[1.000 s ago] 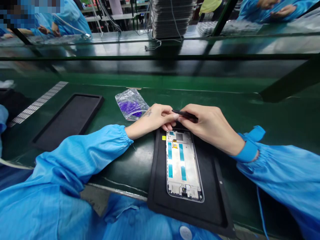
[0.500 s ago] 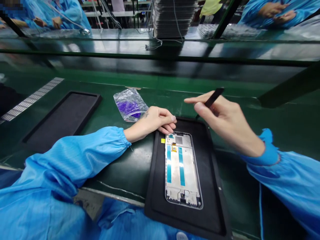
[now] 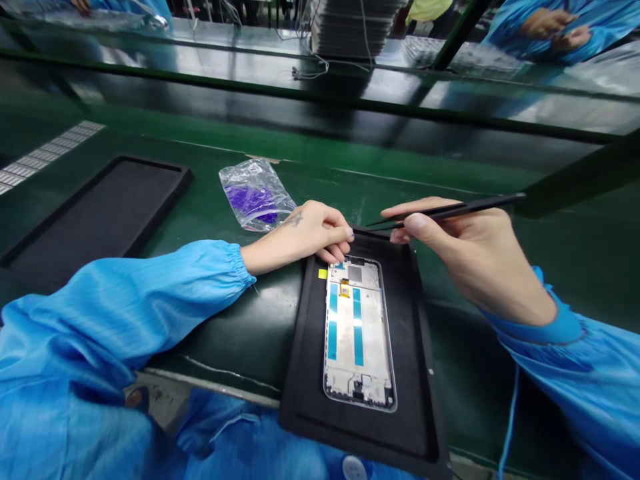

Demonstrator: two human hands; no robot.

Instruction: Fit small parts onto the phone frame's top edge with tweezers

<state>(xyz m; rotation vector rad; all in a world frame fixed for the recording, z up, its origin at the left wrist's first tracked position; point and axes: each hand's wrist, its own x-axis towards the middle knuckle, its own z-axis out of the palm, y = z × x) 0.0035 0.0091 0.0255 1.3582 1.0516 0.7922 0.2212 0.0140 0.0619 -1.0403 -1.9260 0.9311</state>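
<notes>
Your right hand (image 3: 465, 260) had the black tweezers (image 3: 450, 209) pinched between thumb and forefinger. It was a firm grip, with the back end sticking out to the right past your hand and the tips pointing left. The tips narrowed to a fine point and carried nothing that could be seen. The hand was raised at the top right corner of the tray (image 3: 410, 427), clear of the phone frame (image 3: 358, 340).

Your left hand (image 3: 313, 233) lay relaxed and empty, with its fingers loosely curled and its fingertips (image 3: 341, 252) at the tray's top rim, just above the frame.

The frame lay flat and lengthwise in the middle of the tray, with a silver edge and a pale inner plate. Two blue strips (image 3: 358, 327) ran down the plate, and a small gold part (image 3: 345, 288) sat near its top end. A yellow tag (image 3: 323, 273) showed just left of that end.

Beyond your left wrist lay a clear bag (image 3: 256, 195) holding something purple. A second black tray (image 3: 95, 213) sat farther left on the green bench (image 3: 280, 160). Your blue sleeves (image 3: 125, 313) reached in from both sides.
</notes>
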